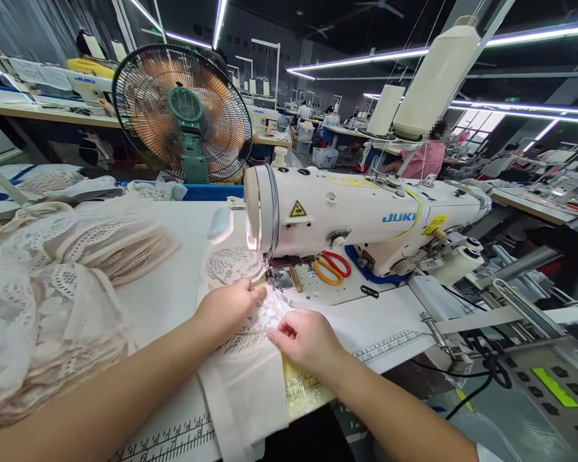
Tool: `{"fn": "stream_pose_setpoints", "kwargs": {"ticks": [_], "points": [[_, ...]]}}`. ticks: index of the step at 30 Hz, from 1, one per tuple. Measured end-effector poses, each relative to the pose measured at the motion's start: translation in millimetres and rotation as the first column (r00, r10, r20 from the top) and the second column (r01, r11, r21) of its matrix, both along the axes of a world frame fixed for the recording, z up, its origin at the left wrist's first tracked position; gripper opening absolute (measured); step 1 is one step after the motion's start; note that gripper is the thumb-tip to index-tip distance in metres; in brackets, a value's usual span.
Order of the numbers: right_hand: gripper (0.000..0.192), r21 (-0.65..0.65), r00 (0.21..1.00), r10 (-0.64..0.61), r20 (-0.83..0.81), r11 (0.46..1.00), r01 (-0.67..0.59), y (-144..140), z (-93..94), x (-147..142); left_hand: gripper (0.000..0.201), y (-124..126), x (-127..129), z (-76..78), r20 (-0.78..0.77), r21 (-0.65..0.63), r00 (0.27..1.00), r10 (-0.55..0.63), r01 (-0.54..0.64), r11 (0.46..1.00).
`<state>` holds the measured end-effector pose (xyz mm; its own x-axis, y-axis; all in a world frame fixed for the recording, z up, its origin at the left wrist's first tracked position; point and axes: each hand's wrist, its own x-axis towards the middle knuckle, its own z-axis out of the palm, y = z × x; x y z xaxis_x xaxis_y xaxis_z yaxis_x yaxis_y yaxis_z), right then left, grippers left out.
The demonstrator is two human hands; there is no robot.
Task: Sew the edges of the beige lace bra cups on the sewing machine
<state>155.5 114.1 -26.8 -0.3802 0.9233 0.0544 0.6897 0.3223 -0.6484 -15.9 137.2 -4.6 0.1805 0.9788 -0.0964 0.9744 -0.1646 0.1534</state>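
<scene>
A cream lace garment piece (243,378) lies under the head of a white sewing machine (327,208) and hangs toward the table's front edge. My left hand (231,309) rests on the lace just in front of the needle area, thumb and fingers closed on the fabric. My right hand (308,339) is at the right edge of the same piece, fingers curled and pinched on its border. The presser foot and needle are partly hidden by the machine head and fabric.
Scissors with red and orange handles (332,267) lie beside the needle plate, near a small black blade (369,292). A heap of lace pieces (62,289) covers the left side. Behind stand a large fan (185,112) and thread cones (438,77). Other people sit farther back.
</scene>
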Motion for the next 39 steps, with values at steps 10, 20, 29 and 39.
{"fn": "stream_pose_setpoints", "kwargs": {"ticks": [10,20,29,39], "points": [[0.021,0.064,0.985,0.031,0.172,0.997,-0.043,15,-0.9,-2,0.045,9,5,-9.4,-0.216,0.010,0.975,-0.057,0.060,0.998],[0.017,0.028,0.954,0.072,0.290,0.996,-0.083,18,6.9,-1,0.038,7,8,-8.0,-0.193,0.070,0.981,-0.035,0.049,0.996],[0.019,0.032,0.934,0.084,0.347,0.994,-0.102,22,7.3,-2,0.035,6,10,-9.9,-0.118,0.064,0.993,0.008,-0.001,0.998],[0.020,0.011,0.924,0.097,0.370,0.994,-0.109,21,8.6,-2,0.044,0,18,-9.5,-0.272,0.119,0.961,-0.059,0.095,0.988]]}}
